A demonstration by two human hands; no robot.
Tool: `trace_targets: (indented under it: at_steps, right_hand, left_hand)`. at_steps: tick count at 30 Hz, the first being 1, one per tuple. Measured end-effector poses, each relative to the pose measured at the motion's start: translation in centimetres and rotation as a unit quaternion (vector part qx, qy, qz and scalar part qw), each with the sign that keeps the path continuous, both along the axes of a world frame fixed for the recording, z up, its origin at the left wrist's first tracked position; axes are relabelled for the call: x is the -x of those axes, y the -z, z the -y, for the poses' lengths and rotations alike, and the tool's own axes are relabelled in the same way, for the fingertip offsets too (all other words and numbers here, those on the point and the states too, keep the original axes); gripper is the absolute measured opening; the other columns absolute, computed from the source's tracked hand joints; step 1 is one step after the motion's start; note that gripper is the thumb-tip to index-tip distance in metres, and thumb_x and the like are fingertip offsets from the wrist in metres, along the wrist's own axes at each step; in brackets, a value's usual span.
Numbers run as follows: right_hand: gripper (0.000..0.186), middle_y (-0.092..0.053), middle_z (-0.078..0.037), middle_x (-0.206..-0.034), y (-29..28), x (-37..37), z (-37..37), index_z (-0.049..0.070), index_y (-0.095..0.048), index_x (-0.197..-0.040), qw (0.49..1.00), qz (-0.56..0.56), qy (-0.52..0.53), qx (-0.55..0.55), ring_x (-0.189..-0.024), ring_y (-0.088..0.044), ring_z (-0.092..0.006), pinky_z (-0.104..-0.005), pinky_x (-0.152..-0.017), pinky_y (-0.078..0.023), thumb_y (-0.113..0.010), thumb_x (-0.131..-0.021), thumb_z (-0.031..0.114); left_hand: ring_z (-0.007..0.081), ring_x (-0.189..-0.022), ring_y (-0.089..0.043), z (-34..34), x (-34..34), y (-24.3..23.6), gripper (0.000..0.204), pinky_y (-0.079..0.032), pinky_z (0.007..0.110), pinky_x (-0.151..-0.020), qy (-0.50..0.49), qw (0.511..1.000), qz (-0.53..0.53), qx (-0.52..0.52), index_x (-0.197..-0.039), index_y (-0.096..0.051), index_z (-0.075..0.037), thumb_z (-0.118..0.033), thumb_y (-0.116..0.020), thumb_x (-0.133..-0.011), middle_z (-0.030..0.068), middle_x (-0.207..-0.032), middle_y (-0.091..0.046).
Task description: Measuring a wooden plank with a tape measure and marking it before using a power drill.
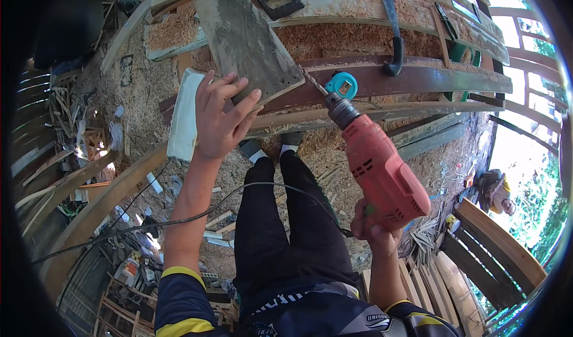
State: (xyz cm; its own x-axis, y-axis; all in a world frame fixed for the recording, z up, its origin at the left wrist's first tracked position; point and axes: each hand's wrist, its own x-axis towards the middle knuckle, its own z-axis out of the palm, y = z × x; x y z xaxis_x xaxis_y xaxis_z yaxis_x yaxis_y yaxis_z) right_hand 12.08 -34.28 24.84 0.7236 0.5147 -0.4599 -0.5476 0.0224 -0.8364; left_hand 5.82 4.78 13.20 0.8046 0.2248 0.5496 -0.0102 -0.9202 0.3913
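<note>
My left hand [222,113] lies palm down on the near end of a grey, weathered board [242,38], its fingers spread over the wood. In my right hand [373,226] is a red power drill [385,167], gripped by its handle. The long drill bit [314,82] points up and left, its tip beside the board's right corner; whether it touches cannot be told. Beyond the chuck sits a round turquoise tape measure [344,85] on the dark red beam [430,79]. A pale, whitish block [184,116] lies left of my left hand.
A handsaw [280,2] lies at the board's far right, and a machete-like blade with a black handle [394,56] rests across the beams. The drill's black cord [197,217] crosses my legs. Wood shavings and offcuts cover the ground. Another person [495,191] is at far right.
</note>
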Motion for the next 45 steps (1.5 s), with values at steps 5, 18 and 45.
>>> trace_targets:
  at_steps: [5, 18, 45]
  right_hand:
    - [0.082, -0.068, -0.025, -0.101, 0.4, 0.4, -0.7, -0.007, -0.040, -0.156, 1.000, 0.008, 0.024, 0.007, -0.059, -0.066, -0.0190, -0.0256, -0.047, -0.048, -0.074, -0.086, 0.018]
    - [0.065, -0.070, -0.018, -0.090, 2.1, -0.1, -1.6, -0.012, -0.056, -0.138, 0.994, -0.008, -0.023, 0.109, -0.056, -0.062, -0.0127, -0.0257, -0.048, -0.049, -0.065, -0.081, 0.016]
    - [0.048, -0.068, -0.013, -0.078, 3.3, -1.6, -4.8, -0.015, -0.060, -0.122, 0.973, -0.009, -0.154, 0.171, -0.050, -0.058, -0.0121, -0.0259, -0.047, -0.045, -0.059, -0.081, 0.011]
  left_hand:
    - [0.0330, -0.125, -0.066, 1.6, 0.8, 2.5, 0.042, -0.052, 0.059, -0.114, 0.024, 0.998, -0.044, 0.028, -0.123, -0.077, -0.019, -0.018, -0.090, -0.083, 0.0053, -0.121, -0.072]
    - [0.0308, -0.128, -0.065, 3.5, 3.9, 10.5, 0.034, -0.053, 0.053, -0.119, -0.020, 0.992, -0.123, 0.035, -0.111, -0.074, -0.012, -0.003, -0.087, -0.081, 0.0045, -0.124, -0.069]
    - [0.0353, -0.133, -0.058, 2.4, 3.5, 9.4, 0.044, -0.051, 0.052, -0.115, 0.009, 0.969, -0.208, 0.136, -0.126, -0.070, -0.012, -0.021, -0.087, -0.086, 0.0099, -0.128, -0.063]
